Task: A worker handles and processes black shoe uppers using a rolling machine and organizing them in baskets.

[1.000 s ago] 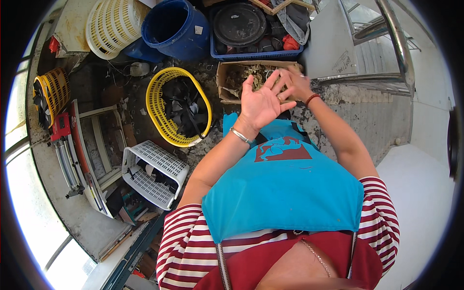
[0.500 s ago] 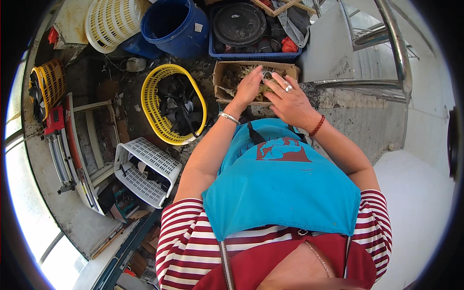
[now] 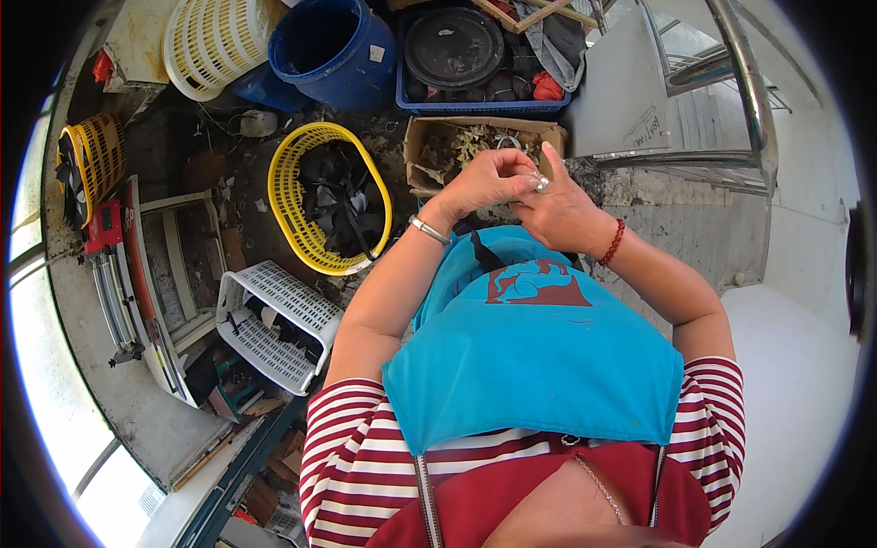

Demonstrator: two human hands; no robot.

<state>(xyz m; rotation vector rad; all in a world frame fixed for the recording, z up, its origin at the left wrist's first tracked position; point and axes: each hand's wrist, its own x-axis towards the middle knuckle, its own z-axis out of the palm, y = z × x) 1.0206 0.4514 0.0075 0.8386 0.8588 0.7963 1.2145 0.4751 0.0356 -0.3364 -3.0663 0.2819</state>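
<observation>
My left hand (image 3: 484,185) is closed in a pinch, its fingertips against the fingers of my right hand, beside a silver ring (image 3: 541,183). Whatever small thing lies between the fingertips, if any, is too small to make out. My right hand (image 3: 571,212) has one finger stretched upward and the others curled in toward the left fingertips. Both hands are above the near edge of an open cardboard box (image 3: 422,137), which has dry, leaf-like brown scraps (image 3: 470,144) in it. Below the hands hangs my blue apron (image 3: 539,365).
To the left stand a yellow basket (image 3: 285,219) of black straps and a tipped white basket (image 3: 315,306). Behind the box are a blue crate (image 3: 484,107) with a black lid (image 3: 452,46) and a blue barrel (image 3: 347,78). Metal railings (image 3: 744,82) rise at the right.
My hands have drawn back from over the box toward me and come together. The left fingers, stretched before, now pinch; most right fingers have curled in.
</observation>
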